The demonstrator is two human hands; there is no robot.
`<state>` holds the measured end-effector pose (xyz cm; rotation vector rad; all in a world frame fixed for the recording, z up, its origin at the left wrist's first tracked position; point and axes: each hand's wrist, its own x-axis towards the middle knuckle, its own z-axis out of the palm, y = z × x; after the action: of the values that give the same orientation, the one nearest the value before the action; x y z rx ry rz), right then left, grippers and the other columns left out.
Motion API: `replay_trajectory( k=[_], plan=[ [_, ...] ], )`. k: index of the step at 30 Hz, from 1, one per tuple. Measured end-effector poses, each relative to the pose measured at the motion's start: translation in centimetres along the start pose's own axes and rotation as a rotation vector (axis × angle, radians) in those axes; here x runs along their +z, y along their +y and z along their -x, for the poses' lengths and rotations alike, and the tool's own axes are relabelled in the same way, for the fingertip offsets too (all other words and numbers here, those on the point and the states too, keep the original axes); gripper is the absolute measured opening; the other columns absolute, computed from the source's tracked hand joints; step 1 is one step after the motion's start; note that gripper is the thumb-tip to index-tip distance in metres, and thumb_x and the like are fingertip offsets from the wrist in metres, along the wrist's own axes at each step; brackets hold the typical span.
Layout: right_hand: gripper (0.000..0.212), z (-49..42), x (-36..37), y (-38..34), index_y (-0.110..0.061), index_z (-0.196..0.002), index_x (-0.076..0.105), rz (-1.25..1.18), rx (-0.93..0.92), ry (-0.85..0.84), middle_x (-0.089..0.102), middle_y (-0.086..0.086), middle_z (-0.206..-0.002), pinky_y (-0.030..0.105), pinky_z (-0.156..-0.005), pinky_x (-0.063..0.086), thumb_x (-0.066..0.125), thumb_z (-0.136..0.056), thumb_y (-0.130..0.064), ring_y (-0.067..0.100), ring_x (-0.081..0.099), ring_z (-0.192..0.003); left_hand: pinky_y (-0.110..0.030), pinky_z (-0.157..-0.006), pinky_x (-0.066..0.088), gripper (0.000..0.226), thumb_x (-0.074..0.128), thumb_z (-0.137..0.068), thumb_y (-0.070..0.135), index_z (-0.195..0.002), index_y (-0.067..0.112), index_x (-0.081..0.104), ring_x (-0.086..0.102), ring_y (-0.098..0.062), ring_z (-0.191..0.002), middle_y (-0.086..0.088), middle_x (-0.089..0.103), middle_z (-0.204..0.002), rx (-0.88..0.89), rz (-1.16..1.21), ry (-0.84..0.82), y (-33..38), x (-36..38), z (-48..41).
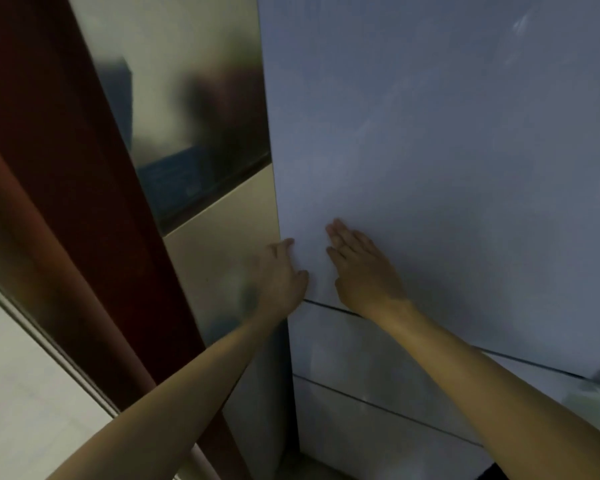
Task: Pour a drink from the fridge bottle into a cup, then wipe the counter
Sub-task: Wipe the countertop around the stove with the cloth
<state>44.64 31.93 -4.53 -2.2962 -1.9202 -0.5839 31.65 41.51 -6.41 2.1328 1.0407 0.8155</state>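
We stand close up to a tall fridge (201, 133) in a dim room, with a dark red-brown panel (66, 168) running down its left and a strip of pale floor (21, 393) at the near left. The shiny side of the fridge gives back only blurred shapes. Its pale blue-grey door (430, 150) fills the right of the view and looks shut, with no gap at the left edge. Below it a thin dark seam marks the top of a drawer (378, 348), with another seam under that. Our left hand (281, 271) is at the door's left edge, low down, just above the seam. Its fingers curl round that edge, with the thumb and one fingertip showing on the front face and the rest hidden behind it. Our right hand (359, 268) lies just beside it, flat on the door with fingers straight and close together, holding nothing. The bottle is not in view, and we take it to be inside the fridge, behind this door. Neither cup nor counter shows from here. We judge this to be the very first step, opening the fridge, so nearly all the task is left. The next move calls for a firm pull from the left hand at the edge to break the seal. The right hand must come off the face, or it will press against the swing. It could then reach in for the bottle once the shelves show.
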Motion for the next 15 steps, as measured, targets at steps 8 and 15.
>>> replay_trajectory(
  k=[8,15],
  plan=[
    [0.048,4.8,-2.3,0.5,-0.008,-0.142,0.047,-0.212,0.257,-0.035,0.042,0.015,-0.15,0.034,-0.11,0.03,0.047,-0.094,-0.015,0.029,0.04,-0.135,-0.03,-0.113,0.03,0.065,0.059,-0.097,0.016,-0.154,0.008,0.028,0.035,-0.026,-0.14,-0.013,0.032,-0.152,0.275,-0.201,-0.305,5.0,0.3,0.4],
    [0.026,14.6,-5.3,2.7,-0.009,-0.102,0.069,-0.144,0.616,-0.02,0.069,0.013,-0.107,0.037,-0.076,0.052,0.047,-0.092,-0.018,0.033,0.064,-0.095,-0.035,-0.103,0.041,0.038,0.06,-0.097,0.026,-0.132,0.012,0.058,0.049,-0.028,-0.125,-0.012,0.049,-0.138,0.372,-0.432,-0.616,6.1,0.4,2.5]
  ],
)
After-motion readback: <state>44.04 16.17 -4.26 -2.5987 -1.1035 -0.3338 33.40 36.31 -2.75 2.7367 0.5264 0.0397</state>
